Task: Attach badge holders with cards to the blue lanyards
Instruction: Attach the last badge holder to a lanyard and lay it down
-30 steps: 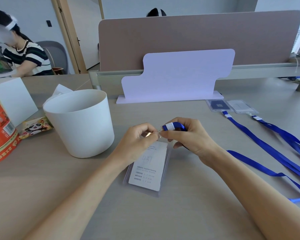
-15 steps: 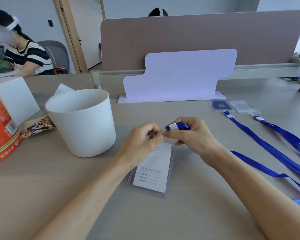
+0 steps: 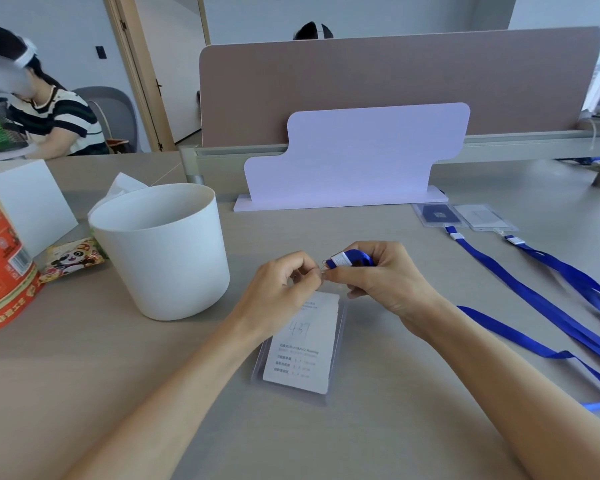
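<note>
Blue lanyard (image 3: pixel 352 258) end pinched in right hand (image 3: pixel 378 277); left hand (image 3: pixel 284 289) pinches the clip beside it. Clear badge holder (image 3: pixel 302 348) lies on the counter (image 3: pixel 395 427) below.

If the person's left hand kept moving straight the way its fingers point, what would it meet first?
The left hand points right, so it would likely meet the right hand pinching the blue fabric lanyard's metal clip. They already look nearly touching, though depth is unclear.

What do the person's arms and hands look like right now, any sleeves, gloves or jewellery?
Both forearms are bare up to the frame edge, with no sleeve showing. The left hand and right hand wear no gloves, and no watch, bracelet or ring is visible on either. Fingernails that show look short and plain.
</note>
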A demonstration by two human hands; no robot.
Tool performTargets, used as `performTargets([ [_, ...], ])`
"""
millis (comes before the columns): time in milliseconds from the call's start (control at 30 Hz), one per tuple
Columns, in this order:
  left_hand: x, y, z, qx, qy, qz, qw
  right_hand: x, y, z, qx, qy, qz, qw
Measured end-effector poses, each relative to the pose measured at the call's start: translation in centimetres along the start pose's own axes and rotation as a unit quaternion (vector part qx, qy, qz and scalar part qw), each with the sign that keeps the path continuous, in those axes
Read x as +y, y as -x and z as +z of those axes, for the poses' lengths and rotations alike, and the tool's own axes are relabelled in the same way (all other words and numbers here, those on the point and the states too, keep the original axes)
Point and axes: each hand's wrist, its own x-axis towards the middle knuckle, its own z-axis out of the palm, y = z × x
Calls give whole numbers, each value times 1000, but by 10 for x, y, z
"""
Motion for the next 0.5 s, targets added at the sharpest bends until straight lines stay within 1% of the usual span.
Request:
performTargets([
  [333,0,2,2,18,-24,24,999,2,0,2,-6,9,-13,1000],
  [500,-3,1,8,29,-10,36,999,3,0,4,11,-12,-22,1000],
])
